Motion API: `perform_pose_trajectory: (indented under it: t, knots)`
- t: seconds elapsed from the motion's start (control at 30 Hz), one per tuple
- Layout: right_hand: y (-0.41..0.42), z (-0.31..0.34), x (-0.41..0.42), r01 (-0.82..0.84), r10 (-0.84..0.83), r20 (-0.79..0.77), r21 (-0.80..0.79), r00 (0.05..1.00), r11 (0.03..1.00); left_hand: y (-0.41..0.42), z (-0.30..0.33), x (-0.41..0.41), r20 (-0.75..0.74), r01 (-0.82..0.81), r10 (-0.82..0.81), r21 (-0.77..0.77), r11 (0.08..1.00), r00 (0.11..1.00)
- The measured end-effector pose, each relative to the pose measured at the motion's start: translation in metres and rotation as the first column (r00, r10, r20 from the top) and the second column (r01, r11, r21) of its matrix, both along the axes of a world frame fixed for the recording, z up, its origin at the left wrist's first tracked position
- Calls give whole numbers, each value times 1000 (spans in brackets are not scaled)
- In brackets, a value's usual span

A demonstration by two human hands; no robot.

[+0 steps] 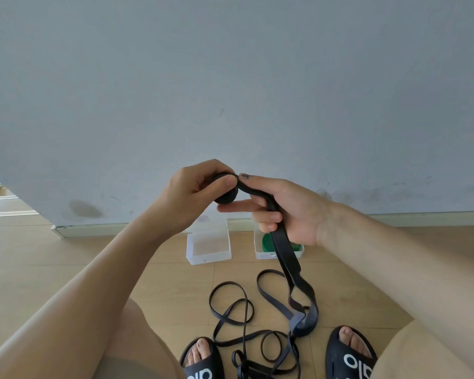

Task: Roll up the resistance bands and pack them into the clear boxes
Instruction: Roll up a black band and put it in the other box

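A black resistance band (283, 243) is held up in front of a pale grey wall (230, 77), well above the wooden floor (66, 255). One end of it has been wound into a small tight coil (226, 196), and this coil is pinched by the left hand (195, 195) — thumb laid across the top, fingers curled behind. Just right of the coil, the flat strap is gripped by the right hand (288, 212): the fingers are closed around it, with the index finger stretched out under the coil. From the right hand the band hangs down as a doubled strap and reaches the floor, where it bunches in a twisted fold.

Below the coil, on the floor, thinner black bands (230, 310) are spread in loose, overlapping loops between two feet in black slides (348, 354) with white lettering.

Further from the coil, against the skirting at the foot of the wall, two clear boxes are set side by side but apart. The left box (208, 246) is seen with its lid standing open behind it, and nothing can be made out inside. The right box (279, 248) is partly hidden behind the hanging strap and the right hand — a green rolled band (267, 243) is visible in it.
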State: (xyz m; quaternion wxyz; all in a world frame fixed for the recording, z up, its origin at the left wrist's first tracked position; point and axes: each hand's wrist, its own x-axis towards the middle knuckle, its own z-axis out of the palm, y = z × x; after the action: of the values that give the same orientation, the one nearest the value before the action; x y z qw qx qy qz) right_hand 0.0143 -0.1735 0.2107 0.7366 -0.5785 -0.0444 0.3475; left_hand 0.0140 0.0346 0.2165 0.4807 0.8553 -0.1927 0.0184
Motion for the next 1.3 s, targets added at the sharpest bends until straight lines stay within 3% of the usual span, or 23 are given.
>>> perform_pose_trajectory:
  t: [0.13, 0.27, 0.37, 0.47, 0.57, 0.67, 0.73, 0.87, 0.97, 1.07, 1.17, 1.3]
  knots:
    - [2, 4, 1, 46, -44, -38, 46, 998, 998, -3, 0, -1, 28, -11, 11, -28, 1000, 1000]
    - [3, 5, 3, 69, -69, -7, -5, 998, 998, -1, 5, -1, 48, -24, 23, 16, 1000, 999]
    - [2, 2, 3, 50, -38, 81, -162, 996, 985, 5, 8, -4, 52, 16, -29, 228, 973, 998]
    - [-3, 0, 1, 56, 37, 230, -385, 973, 921, 3, 8, -9, 44, 60, -98, 534, 844, 994]
    - [-4, -2, 2, 84, 78, 298, -494, 951, 866, -6, 9, -10, 60, 62, -136, 661, 748, 989]
    - [-4, -4, 3, 96, 88, 336, -495, 938, 864, -11, 9, -10, 123, 18, -152, 720, 694, 981]
    - [-7, -2, 4, 64, 116, 338, -480, 934, 875, -10, 7, -10, 135, 34, -169, 678, 735, 976]
    - [-16, 7, 5, -99, 177, 222, -323, 959, 941, -4, 4, -9, 150, 77, -145, 385, 920, 978]
    - [-17, 9, 4, -184, 196, 109, -114, 974, 976, -6, 7, -11, 111, 97, -120, 195, 976, 987]
    - [-16, 11, 5, -149, 146, 69, 41, 987, 988, -3, 6, -7, 45, 125, -125, 6, 992, 991]
    - [-17, 10, 9, -156, 155, 95, 10, 983, 988, 0, 6, -7, 58, 140, -141, 26, 990, 988]
    - [-17, 5, 13, -123, 155, 195, -165, 968, 979, 1, 6, -9, 119, 143, -176, 245, 959, 977]
